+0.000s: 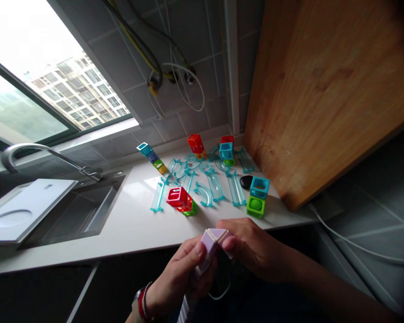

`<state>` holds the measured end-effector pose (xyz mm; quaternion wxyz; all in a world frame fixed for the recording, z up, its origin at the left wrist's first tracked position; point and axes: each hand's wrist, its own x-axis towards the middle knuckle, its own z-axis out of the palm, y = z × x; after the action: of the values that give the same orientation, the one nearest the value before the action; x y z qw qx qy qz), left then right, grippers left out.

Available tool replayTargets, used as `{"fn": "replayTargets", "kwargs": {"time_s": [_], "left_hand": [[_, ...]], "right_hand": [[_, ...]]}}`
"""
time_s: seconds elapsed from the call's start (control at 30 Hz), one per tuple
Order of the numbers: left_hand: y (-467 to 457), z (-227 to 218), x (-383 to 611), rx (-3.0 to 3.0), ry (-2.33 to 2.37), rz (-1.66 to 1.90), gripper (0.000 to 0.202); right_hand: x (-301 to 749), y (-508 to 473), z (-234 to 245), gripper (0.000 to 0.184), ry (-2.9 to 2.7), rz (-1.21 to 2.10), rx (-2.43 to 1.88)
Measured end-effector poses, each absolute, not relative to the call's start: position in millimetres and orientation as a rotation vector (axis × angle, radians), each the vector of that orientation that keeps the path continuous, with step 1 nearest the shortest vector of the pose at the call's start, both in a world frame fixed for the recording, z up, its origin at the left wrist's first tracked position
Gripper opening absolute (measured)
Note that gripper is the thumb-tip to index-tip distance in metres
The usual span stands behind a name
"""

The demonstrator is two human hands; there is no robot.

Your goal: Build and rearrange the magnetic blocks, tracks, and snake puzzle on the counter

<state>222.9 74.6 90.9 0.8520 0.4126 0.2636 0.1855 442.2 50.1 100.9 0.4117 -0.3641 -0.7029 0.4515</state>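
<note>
A lilac and white snake puzzle (pixel 216 235), made of triangular wedges, is held in front of the counter's edge by both hands. My left hand (pixel 185 264) grips its body, thumb on the near side, and the striped tail hangs below toward the bottom edge. My right hand (pixel 252 246) pinches the folded upper end between thumb and fingers. Part of the puzzle is hidden behind my fingers. Closest to the hands on the counter are a red and green block stack (pixel 182 201) and a blue and green block stack (pixel 256 196).
Clear blue track pieces (pixel 215 185) are spread over the white counter (pixel 128 224). More block stacks (pixel 195 144) stand behind. A dark rounded object (pixel 246 181) lies at right. The sink (pixel 104 202), faucet (pixel 47 148) and white board (pixel 27 206) are left, a wooden panel (pixel 309 89) right.
</note>
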Motion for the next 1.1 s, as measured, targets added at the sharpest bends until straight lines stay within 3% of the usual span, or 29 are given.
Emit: {"fn": "replayTargets", "kwargs": {"time_s": [0.3, 0.43, 0.53, 0.73, 1.1], "left_hand": [[76.1, 97.8, 230.5, 0.626, 0.327, 0.26, 0.054], [76.9, 90.8, 231.7, 0.918, 0.548, 0.38, 0.056], [74.5, 87.7, 232.9, 1.018, 0.676, 0.483, 0.045], [65.3, 89.6, 241.5, 1.26, 0.76, 0.418, 0.036], [75.4, 100.7, 243.1, 1.439, 0.947, 0.333, 0.032]], "right_hand": [[441.5, 58.4, 93.8, 0.033, -1.877, 0.819, -0.833], [449.4, 59.2, 105.2, 0.024, -1.878, 0.872, -0.876], [453.0, 59.3, 109.2, 0.02, -1.87, 0.867, -0.961], [455.6, 57.9, 111.2, 0.019, -1.857, 0.957, -1.255], [460.6, 60.0, 109.5, 0.028, -1.98, 0.916, -1.29]]}}
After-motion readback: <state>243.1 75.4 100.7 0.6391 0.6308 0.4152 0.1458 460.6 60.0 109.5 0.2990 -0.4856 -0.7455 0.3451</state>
